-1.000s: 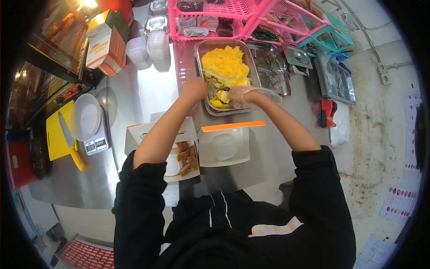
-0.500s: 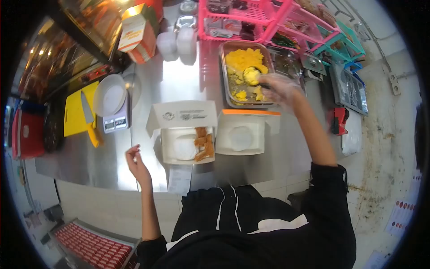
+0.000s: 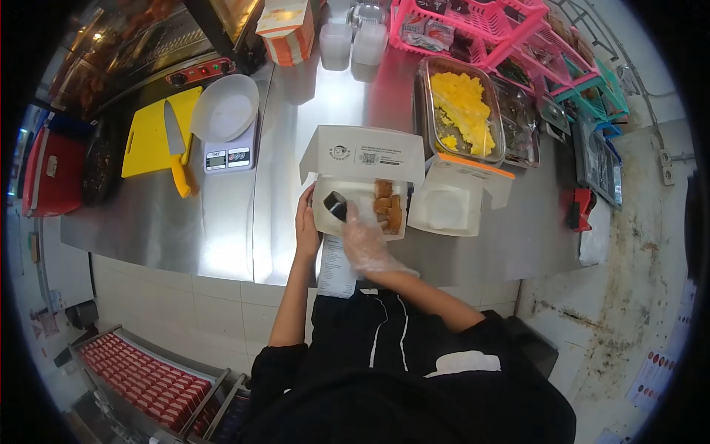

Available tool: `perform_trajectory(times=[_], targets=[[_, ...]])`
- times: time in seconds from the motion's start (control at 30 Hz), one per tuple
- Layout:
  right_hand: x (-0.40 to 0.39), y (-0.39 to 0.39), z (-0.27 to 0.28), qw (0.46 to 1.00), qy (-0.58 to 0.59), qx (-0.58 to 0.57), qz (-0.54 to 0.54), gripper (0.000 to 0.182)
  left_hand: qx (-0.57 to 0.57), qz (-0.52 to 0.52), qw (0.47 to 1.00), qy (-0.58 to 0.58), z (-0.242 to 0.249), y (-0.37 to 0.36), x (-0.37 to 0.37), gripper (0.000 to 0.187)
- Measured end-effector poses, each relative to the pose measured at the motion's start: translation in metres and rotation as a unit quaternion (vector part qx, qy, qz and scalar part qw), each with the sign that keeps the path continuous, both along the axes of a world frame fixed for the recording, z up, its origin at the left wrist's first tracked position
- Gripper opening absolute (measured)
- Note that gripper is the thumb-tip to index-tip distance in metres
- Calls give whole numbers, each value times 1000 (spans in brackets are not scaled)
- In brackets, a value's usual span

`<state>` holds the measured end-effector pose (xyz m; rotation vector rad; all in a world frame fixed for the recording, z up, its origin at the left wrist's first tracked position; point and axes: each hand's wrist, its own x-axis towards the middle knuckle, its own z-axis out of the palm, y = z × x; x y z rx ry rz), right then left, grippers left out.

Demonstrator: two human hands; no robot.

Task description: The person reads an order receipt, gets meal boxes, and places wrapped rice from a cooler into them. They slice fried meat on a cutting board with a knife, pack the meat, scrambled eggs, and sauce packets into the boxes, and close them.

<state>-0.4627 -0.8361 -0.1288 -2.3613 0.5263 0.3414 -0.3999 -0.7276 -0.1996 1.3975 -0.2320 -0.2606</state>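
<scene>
You had two open white cardboard boxes [image 3: 355,172] and one black-handled scoop [image 3: 336,206], clasped in the clear-gloved fingers of your right hand [image 3: 364,244] above the left box. Your left hand [image 3: 305,223] touched that box's side, its grip unclear; brown pieces [image 3: 388,203] lay inside, while a rectangular tray [image 3: 424,100] held yellow scrambled food [image 3: 466,103].

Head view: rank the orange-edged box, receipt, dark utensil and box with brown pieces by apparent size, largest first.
1. Box with brown pieces
2. Orange-edged box
3. Receipt
4. Dark utensil (visible part)
</scene>
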Motion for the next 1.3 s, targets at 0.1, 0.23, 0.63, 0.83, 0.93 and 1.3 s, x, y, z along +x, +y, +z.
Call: perform_trajectory(times=[0.1,0.23,0.63,0.83,0.93,1.3], targets=[[-14,12,-4,991,-116,-41,56,59,-46,-29,998,12,-5,1,-1,45],[-16,13,-5,988,-144,-14,47,58,-136,-46,986,84,-10,2,1,49],[-7,4,19,994,-1,109,-13,48,-143,-67,983,90,-22,6,0,54],[-12,-33,18,992,-113,54,2,42,-100,-48,992,57,-14,-1,-13,63],[10,-93,97,961,-189,190,-64,31,-68,-42,996,46,-11,-3,-22,63],[84,-374,76,971,-55,-168,160,27,-35,23,998,55,-5,-28,-33,60]])
